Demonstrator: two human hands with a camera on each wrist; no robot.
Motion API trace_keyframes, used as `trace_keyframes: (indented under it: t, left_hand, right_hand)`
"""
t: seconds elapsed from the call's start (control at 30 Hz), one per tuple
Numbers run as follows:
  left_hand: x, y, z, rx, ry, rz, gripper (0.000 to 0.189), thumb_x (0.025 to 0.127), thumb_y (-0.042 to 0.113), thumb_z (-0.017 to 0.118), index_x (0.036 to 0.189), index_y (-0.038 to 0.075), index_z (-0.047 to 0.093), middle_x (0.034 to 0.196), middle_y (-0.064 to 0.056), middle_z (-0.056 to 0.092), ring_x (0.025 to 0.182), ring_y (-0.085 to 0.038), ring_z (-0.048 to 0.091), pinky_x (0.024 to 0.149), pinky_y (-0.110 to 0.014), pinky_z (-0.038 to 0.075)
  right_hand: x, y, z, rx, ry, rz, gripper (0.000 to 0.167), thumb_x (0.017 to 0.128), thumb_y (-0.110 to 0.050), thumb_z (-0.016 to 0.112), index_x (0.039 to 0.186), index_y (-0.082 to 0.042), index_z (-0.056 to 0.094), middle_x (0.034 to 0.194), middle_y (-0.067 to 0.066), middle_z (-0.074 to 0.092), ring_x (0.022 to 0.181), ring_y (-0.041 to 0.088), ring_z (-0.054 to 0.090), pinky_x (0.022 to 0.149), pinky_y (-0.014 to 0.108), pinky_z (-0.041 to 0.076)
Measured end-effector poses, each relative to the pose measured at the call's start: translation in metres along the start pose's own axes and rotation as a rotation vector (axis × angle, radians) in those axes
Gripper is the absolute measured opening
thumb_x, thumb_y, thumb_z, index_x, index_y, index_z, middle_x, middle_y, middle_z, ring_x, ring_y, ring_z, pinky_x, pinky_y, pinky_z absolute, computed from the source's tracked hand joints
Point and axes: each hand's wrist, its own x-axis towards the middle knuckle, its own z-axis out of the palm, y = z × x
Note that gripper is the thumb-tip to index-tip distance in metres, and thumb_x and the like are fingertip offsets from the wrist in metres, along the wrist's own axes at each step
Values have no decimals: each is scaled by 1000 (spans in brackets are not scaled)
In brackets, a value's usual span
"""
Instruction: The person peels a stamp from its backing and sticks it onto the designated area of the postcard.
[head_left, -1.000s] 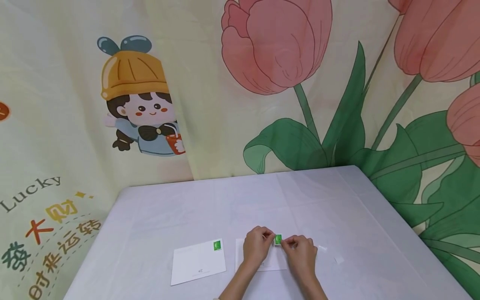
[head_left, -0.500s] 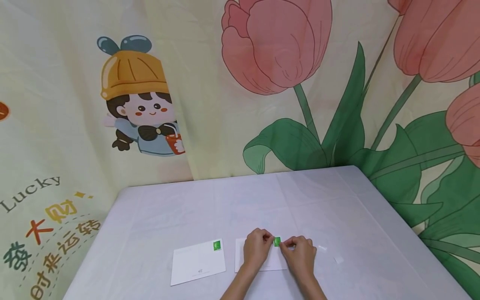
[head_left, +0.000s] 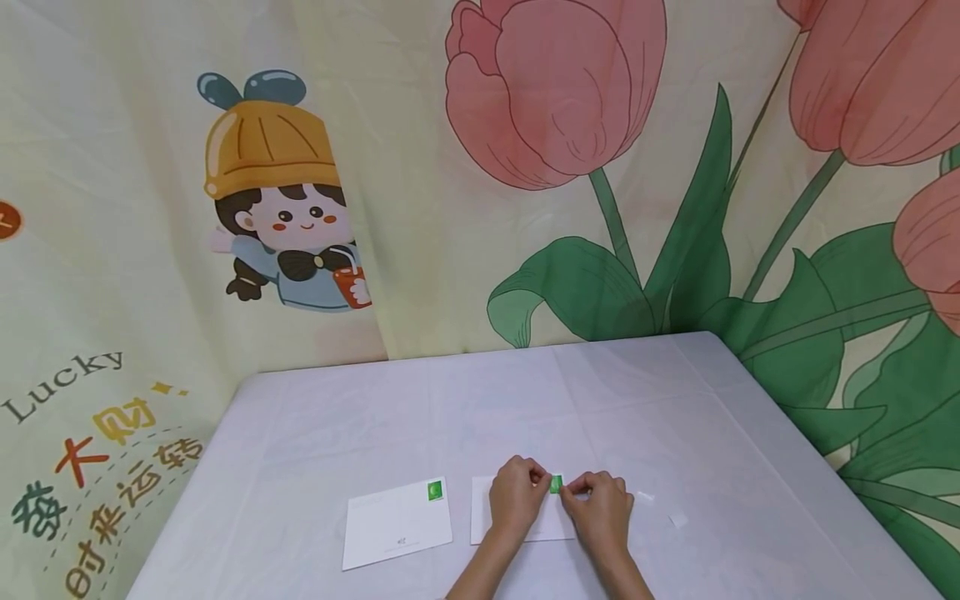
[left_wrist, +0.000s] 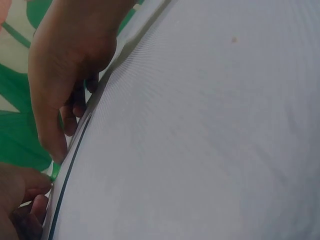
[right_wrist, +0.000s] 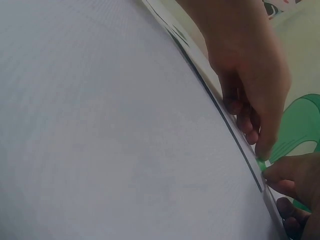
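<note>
In the head view a small green postage stamp (head_left: pixel 556 484) lies at the upper right corner of a white card (head_left: pixel 480 521). My left hand (head_left: pixel 516 497) pinches the stamp's left side between thumb and forefinger, its other fingers curled. From the other side, my right hand (head_left: pixel 602 507) pinches the right edge the same way. Both hands and wrists cover much of the card. The left wrist view shows the stamp (left_wrist: pixel 55 170) as a green sliver between the fingertips, close over the card's edge; the right wrist view shows the stamp (right_wrist: pixel 261 164) likewise.
Left of my hands lies a second white card (head_left: pixel 397 525) with a green stamp (head_left: pixel 435 490) in its upper right corner. Small whitish scraps, one of them a paper scrap (head_left: pixel 677 520), lie right of my right hand. Behind the white-covered table (head_left: pixel 360 417) hangs a printed curtain (head_left: pixel 420 208).
Both hands have lowered the green stamp slightly, toward the card's corner. In the last half second they have shifted only a little to the right. The second card stays put.
</note>
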Motion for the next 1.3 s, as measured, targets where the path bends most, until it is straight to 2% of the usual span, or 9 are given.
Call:
trace_keyframes:
  t: [0.43,0.83,1.3]
  left_hand:
    - [0,0,2,36,18,-4,12,68,15,75,62,16,65,61,9,47,52,-4,43,47,-20,36]
    - [0,-1,4,48,18,5,13,69,15,75,62,15,63,61,8,47,52,-4,43,46,-20,36]
    - [1,0,3,30,41,-20,17,67,15,77,66,16,60,59,8,48,52,-5,42,46,-21,34]
  right_hand:
    - [0,3,1,4,25,-24,16,66,-20,81,63,-16,65,68,-3,54,72,21,47,71,42,28]
    - [0,4,0,14,10,-19,17,68,-22,80,63,-17,64,68,-4,55,72,20,46,71,41,27]
    - [-1,4,1,4,16,-24,17,68,-22,80,65,-16,65,69,-4,54,72,19,45,71,41,27]
